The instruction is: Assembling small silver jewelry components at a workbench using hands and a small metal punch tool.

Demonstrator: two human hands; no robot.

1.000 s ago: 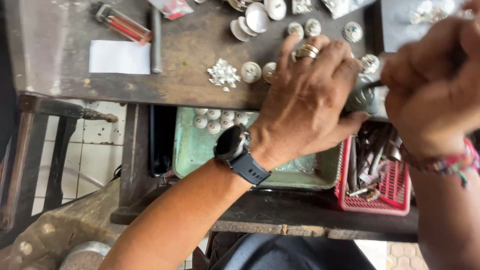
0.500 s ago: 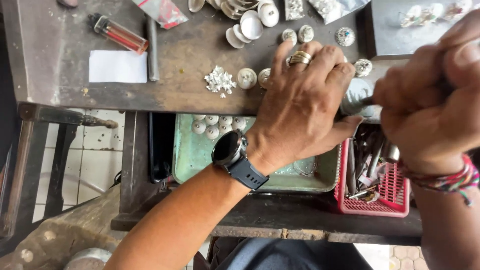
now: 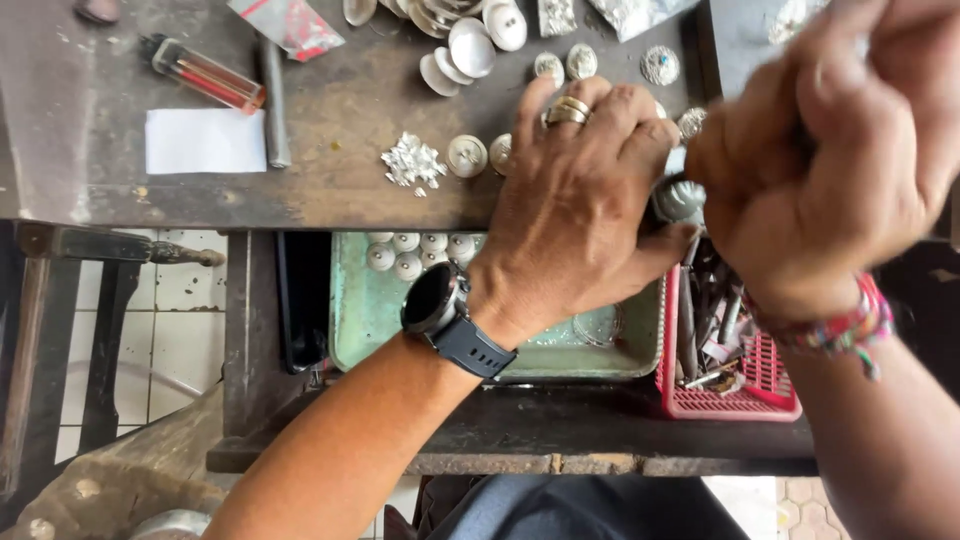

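Note:
My left hand, with rings and a dark wristwatch, lies spread on the front edge of the worn workbench. Its thumb and forefinger pinch a small domed metal piece at the bench edge. My right hand, with a beaded bracelet, hovers blurred as a fist just right of and above that piece. It is closed round a thin dark tool that is almost wholly hidden. Small round silver discs and a heap of silver scraps lie just left of my left hand.
Below the bench edge a green metal tray holds several round silver caps. A red plastic basket of metal tools sits to its right, a dark flat slab to its left. A white paper and a clear red-cored tube lie far left.
My right fist dipped toward the metal piece and has come back up, now blurred. My left hand has stayed on the bench edge. The view has shifted slightly.

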